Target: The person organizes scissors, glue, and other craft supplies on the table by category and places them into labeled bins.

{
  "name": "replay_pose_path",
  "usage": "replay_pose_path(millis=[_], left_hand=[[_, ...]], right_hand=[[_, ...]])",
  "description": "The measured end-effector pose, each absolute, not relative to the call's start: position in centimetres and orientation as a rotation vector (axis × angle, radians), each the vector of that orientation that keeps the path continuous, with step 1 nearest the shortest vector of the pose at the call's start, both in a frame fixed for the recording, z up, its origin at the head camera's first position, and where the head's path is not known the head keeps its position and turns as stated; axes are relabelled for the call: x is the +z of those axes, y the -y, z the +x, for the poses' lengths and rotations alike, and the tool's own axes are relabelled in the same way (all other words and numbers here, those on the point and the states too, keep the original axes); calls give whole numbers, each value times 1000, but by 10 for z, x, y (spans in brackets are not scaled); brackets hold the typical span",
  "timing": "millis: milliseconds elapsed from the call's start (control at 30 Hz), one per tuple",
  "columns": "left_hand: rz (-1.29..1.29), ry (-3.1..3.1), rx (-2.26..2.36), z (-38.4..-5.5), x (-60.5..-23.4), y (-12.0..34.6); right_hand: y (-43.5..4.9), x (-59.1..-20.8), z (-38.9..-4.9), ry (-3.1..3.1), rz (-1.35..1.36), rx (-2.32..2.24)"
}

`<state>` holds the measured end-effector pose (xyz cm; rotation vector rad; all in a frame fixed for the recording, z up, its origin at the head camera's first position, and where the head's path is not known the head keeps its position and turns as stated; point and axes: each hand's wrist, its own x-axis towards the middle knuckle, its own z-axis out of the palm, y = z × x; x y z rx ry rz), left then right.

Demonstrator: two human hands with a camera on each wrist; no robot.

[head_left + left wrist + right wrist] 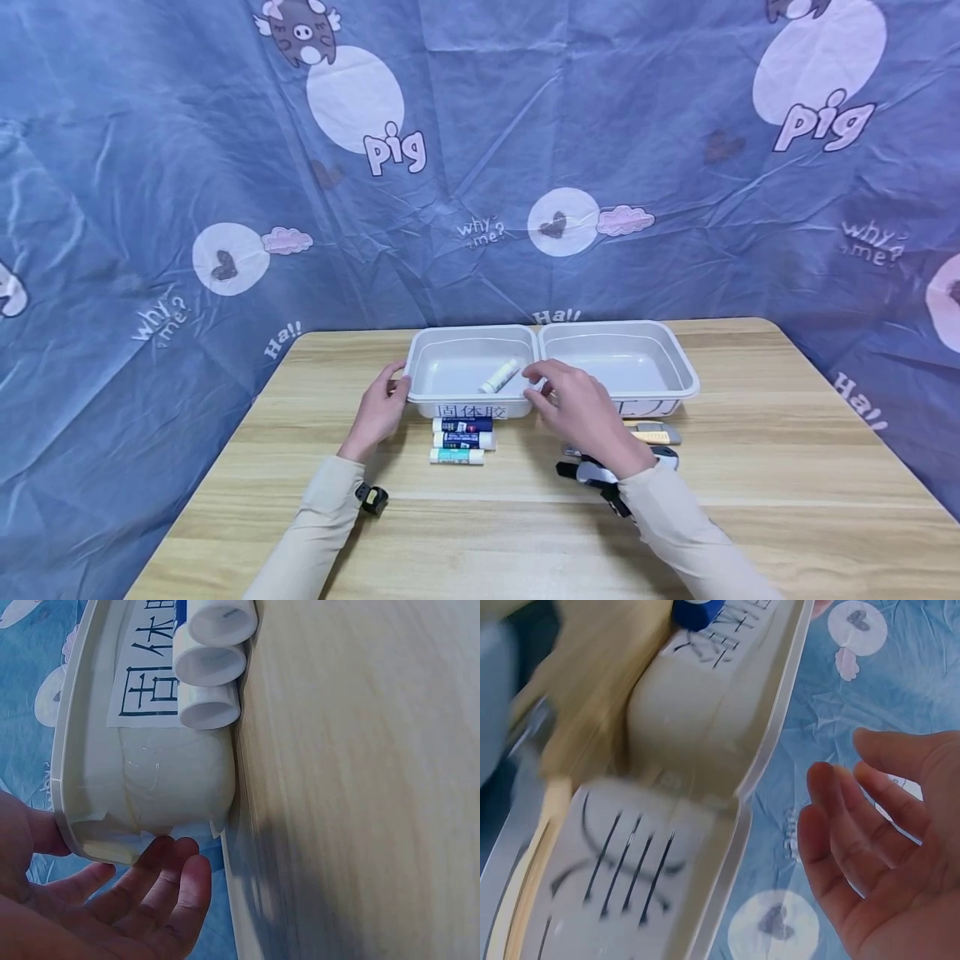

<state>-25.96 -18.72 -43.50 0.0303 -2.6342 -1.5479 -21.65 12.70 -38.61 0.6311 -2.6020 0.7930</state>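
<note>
My left hand holds the left corner of a white plastic bin, its thumb at the rim. A white-bodied glue stick lies slantwise inside that bin. Over the bin's right front corner hovers my right hand, fingers loosely bent and nothing between them. In front of the labelled bin, three capped glue sticks lie in a row: a dark blue one, a blue-and-white one and a teal-and-white one.
A second white bin, also labelled, stands against the first on the right. Partly beneath my right forearm lie a yellow utility knife and black-and-grey cutters. A blue printed curtain hangs behind the wooden table.
</note>
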Motion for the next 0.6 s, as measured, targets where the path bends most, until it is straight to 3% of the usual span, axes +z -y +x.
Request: replay_pose_path(millis=[600], left_hand=[[15, 2659, -1528, -259, -435, 189]], right_hand=[[-199, -393, -172, 2531, 647, 519]])
